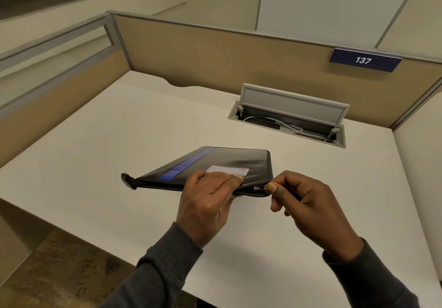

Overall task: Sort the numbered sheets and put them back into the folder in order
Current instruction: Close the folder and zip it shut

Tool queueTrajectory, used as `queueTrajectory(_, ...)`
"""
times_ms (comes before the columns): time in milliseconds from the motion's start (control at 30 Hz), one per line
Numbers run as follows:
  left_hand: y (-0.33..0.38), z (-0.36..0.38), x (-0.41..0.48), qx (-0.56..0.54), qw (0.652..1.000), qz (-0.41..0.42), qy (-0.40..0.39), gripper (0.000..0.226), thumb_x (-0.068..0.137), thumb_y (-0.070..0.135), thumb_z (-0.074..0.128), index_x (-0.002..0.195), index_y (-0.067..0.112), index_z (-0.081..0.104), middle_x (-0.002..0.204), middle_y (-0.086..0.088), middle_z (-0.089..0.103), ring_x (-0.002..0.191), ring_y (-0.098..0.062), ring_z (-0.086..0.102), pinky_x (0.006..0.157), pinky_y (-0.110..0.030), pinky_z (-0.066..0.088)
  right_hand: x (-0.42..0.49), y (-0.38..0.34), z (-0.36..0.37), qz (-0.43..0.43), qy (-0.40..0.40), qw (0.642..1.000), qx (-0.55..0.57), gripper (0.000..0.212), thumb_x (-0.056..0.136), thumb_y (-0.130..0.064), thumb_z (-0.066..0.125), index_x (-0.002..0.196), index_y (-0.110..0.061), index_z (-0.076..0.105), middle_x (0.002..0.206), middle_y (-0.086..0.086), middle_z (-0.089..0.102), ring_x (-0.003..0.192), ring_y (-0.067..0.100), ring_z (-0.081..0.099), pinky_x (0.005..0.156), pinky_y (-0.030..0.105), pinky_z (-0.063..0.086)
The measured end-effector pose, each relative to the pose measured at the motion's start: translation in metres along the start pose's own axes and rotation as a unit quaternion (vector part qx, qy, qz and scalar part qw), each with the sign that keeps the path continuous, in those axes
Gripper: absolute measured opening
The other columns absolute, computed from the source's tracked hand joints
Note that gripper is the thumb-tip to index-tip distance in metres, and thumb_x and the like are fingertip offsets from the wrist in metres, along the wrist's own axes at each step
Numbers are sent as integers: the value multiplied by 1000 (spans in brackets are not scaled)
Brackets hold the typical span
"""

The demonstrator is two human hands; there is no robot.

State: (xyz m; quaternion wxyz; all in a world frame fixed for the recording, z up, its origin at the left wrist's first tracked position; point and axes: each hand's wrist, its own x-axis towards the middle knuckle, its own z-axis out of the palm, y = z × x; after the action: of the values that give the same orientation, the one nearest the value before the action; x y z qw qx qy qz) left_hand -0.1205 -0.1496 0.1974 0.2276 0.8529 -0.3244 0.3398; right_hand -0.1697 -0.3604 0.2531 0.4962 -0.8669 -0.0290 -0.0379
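A black zippered folder [239, 158] with a blue stripe and a small white label lies on the white desk [119, 128], its near edge lifted off the surface. My left hand [205, 202] grips that near edge, fingers on top and thumb hidden below. My right hand [308, 202] pinches the metal zipper pull [259, 188] at the folder's near right corner. The zipper looks closed along the near edge. No numbered sheets are visible.
An open cable tray [289, 121] with a raised grey lid and white cables is set into the desk at the back right. Tan cubicle partitions [215, 54] wall in the desk; one carries a blue plate reading 137 [363, 60].
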Motion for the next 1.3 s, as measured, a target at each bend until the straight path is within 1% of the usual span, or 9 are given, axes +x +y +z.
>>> queueTrajectory(167, 2, -22, 18, -22, 1000, -13, -10, 20, 90, 21, 60, 103, 14, 74, 97, 5, 71, 90, -15, 65, 76, -36, 43, 8, -18, -7, 16, -25, 992, 123, 19, 96, -26, 61, 82, -19, 70, 67, 5, 68, 67, 14, 61, 62, 24, 48)
queueTrajectory(300, 3, -44, 34, -14, 999, -31, 13, 37, 89, 40, 64, 108, 9, 71, 98, 1, 71, 90, -16, 64, 78, -32, 43, 16, -48, -6, -21, -42, 985, 169, 20, 95, -28, 59, 84, -16, 71, 67, 1, 63, 67, 11, 56, 63, 19, 44)
queueTrajectory(400, 5, -58, 47, 19, 998, -41, 45, 38, 88, 36, 68, 109, 4, 71, 94, -4, 71, 81, -20, 65, 72, -31, 42, 25, -76, -6, -50, -48, 983, 167, 20, 99, -20, 59, 82, -14, 70, 63, -5, 58, 62, 5, 52, 60, 12, 40)
queueTrajectory(533, 9, -71, 53, 42, 997, -49, 50, 36, 94, 36, 60, 103, 3, 71, 86, -5, 69, 72, -21, 61, 66, -30, 42, 31, -102, -10, -114, -33, 990, 83, 22, 98, -25, 63, 77, -23, 66, 62, -1, 57, 58, 12, 49, 55, 23, 41)
queueTrajectory(667, 14, -71, 56, 51, 995, -58, 57, 35, 100, 33, 53, 94, 5, 72, 75, -3, 63, 65, -19, 52, 62, -29, 38, 35, -105, -25, -139, 18, 990, -5, 22, 94, -27, 64, 74, -21, 64, 55, 0, 52, 49, 7, 41, 47, 19, 31)
queueTrajectory(800, 15, -66, 57, 33, 997, -61, 42, 27, 99, 29, 57, 94, 7, 71, 74, -2, 59, 65, -20, 49, 57, -37, 45, 33, -96, -40, -127, 76, 987, -59, 18, 94, -28, 63, 76, -25, 66, 57, -8, 53, 51, 9, 46, 47, 12, 31)
queueTrajectory(900, 19, -63, 60, 9, 998, -59, 30, 28, 99, 28, 54, 93, 6, 71, 75, -2, 60, 67, -17, 49, 58, -33, 46, 27, -98, -36, -164, 135, 965, -153, 20, 98, -26, 62, 79, -24, 65, 59, -8, 54, 59, 10, 51, 53, 14, 34)
queueTrajectory(1033, 30, -54, 64, -2, 997, -78, 28, 27, 98, 27, 54, 91, 6, 71, 75, -3, 62, 67, -17, 51, 57, -34, 48, 15, -103, -13, -193, 178, 921, -288, 17, 96, -27, 55, 81, -22, 61, 69, -7, 53, 65, 17, 47, 57, 35, 41)
queueTrajectory(1300, 35, -50, 71, -31, 992, -113, 55, 44, 102, 33, 37, 85, 8, 69, 72, -2, 62, 64, -17, 52, 55, -35, 48, 12, -109, 2, -244, 194, 864, -395, 14, 93, -10, 65, 80, -12, 61, 68, 3, 56, 62, 16, 34, 58, 27, 26)
